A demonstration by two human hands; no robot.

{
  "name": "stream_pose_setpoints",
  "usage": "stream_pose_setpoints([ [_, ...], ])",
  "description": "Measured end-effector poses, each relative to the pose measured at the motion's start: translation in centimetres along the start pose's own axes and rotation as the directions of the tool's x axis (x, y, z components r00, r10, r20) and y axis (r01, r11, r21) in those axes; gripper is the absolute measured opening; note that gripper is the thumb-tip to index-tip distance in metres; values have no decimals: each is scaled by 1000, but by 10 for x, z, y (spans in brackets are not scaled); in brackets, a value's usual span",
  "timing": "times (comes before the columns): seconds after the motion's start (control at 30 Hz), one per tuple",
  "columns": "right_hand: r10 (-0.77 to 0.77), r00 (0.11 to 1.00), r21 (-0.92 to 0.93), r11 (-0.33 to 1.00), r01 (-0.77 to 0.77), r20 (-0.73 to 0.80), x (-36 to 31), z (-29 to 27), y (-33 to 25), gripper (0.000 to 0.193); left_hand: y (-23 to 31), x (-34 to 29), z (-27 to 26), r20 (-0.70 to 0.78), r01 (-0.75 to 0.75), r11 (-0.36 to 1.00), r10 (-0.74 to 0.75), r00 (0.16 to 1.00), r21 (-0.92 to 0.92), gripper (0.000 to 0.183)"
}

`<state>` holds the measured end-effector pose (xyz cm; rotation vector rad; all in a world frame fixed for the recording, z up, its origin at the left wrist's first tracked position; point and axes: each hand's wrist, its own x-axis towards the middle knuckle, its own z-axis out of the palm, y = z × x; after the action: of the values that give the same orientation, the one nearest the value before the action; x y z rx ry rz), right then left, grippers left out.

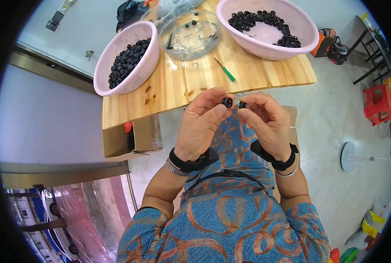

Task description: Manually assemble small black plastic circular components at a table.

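Note:
Between the thumb and fingers of my left hand (204,118) is a small round black cap (227,102), its hollow side showing. My right hand (265,115) pinches another small black piece (242,105) close beside it. A sliver of something clear or metallic shows in the narrow space between the two pieces; it is too small to name. Both hands are held in front of the table's near edge, above my lap. Beyond them on the wood lies a screwdriver (227,73) with a green handle and thin dark shaft.
On the wooden table (169,94), a pink basket (147,72) of black caps stands left and a larger pink basket (265,51) right. Between them is a clear round tray (191,55) with small parts. A cardboard box (147,133) sits below; a red stool (376,104) stands right.

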<state>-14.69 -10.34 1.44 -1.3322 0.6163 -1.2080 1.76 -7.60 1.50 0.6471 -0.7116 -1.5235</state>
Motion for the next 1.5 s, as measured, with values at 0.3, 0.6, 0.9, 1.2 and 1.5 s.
stream_pose_setpoints([
  [0.3, -179, 983, -233, 955, 183, 40, 5, 10, -5, 21, -3, -6, -11, 19, 29, 994, -28, 999, -104, 27],
  [0.6, -255, 965, -411, 874, 259, 64, 8, 19, -9, 19, -7, -7, -19, 49, 23, 983, -15, 999, -182, 26],
  [0.9, -329, 936, -508, 789, 345, 124, 7, 18, -10, 20, -2, -8, -15, 28, -126, 989, 124, 992, 73, 25],
  [1.2, -350, 922, -558, 738, 380, 166, 8, 18, -11, 20, -4, -10, -12, 31, -156, 982, 153, 988, 103, 26],
  [1.5, -323, 925, -600, 706, 376, 200, 7, 15, -14, 21, -4, -11, -13, 54, -190, 967, 184, 982, 172, 24],
])
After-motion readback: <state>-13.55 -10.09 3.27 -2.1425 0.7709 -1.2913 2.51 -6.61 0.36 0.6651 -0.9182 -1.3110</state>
